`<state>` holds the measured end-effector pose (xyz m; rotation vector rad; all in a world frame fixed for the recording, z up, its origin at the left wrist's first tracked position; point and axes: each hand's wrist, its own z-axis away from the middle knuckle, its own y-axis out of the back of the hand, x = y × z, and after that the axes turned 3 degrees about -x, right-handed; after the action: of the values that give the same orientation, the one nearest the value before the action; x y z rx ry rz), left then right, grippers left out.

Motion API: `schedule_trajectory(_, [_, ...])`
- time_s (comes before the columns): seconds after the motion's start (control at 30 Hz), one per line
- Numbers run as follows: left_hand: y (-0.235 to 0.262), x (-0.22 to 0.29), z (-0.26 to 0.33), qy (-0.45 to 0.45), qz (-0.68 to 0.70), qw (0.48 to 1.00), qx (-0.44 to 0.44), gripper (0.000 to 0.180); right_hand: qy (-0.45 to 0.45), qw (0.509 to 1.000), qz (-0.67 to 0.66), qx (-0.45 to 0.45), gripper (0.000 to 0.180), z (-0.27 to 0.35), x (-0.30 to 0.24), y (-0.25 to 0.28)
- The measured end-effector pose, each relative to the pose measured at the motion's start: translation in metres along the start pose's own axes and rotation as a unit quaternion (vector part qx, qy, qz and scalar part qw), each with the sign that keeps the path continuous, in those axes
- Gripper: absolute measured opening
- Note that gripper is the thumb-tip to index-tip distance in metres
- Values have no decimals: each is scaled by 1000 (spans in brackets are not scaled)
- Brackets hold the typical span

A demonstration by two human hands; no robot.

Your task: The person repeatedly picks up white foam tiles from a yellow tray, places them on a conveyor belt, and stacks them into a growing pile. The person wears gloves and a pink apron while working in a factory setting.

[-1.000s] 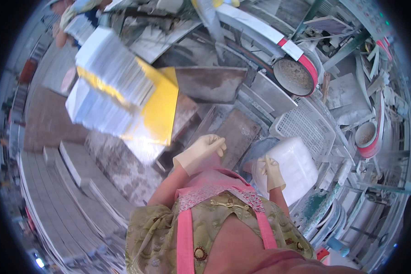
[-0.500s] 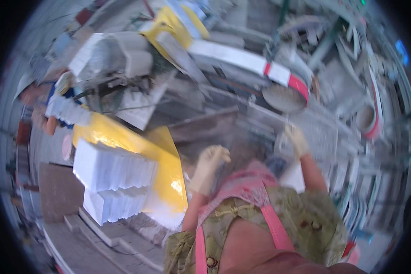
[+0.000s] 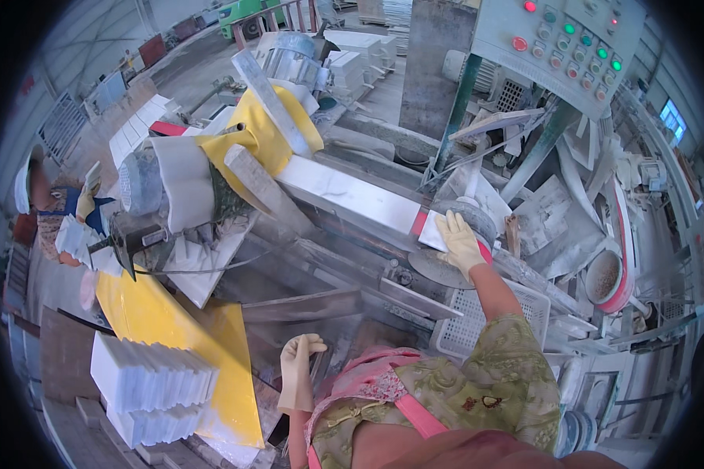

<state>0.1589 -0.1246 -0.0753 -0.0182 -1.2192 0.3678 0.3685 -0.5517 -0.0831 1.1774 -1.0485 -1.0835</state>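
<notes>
My right hand point(image 3: 460, 241), in a cream glove, lies with fingers spread over the near right end of a long white stone strip point(image 3: 352, 194). The strip rests on a narrow conveyor with a red belt point(image 3: 420, 222), and the fingertips reach the round pulley end. My left hand point(image 3: 296, 366), also gloved, hovers low in front of my body. Its fingers are loosely bent, with nothing visible in them. To its left, a yellow sheet point(image 3: 238, 375) slopes down, and stacked white stone tiles point(image 3: 152, 377) stand upright beside it.
A control panel point(image 3: 563, 51) with lit buttons stands at the upper right. Below my right arm sits a white plastic basket point(image 3: 489, 324). A second red-belted wheel point(image 3: 608, 277) is farther right. At the far left a person point(image 3: 55, 207) in a white hat holds white tiles.
The view has turned and steadied. My right hand has come onto the end of the stone strip; my left hand remains low, near my body.
</notes>
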Motion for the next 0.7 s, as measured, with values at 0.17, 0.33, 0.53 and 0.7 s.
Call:
schedule_trajectory(0.17, [-43, -3, -35, -38, -7, 997, -65, 24, 53, 996, -68, 9, 82, -5, 27, 1])
schedule_trajectory(0.33, [-67, 1, -51, -23, -1, 999, -32, 25, 42, 987, -146, 61, 52, -21, 18, 33])
schedule_trajectory(0.53, [-72, 6, -55, -32, 17, 999, -2, 26, 199, 975, 16, 100, 55, -61, -31, 22])
schedule_trajectory(0.7, [-69, -1, -53, -20, 20, 999, 40, 26, 252, 962, 68, 76, 88, -63, -25, 3])
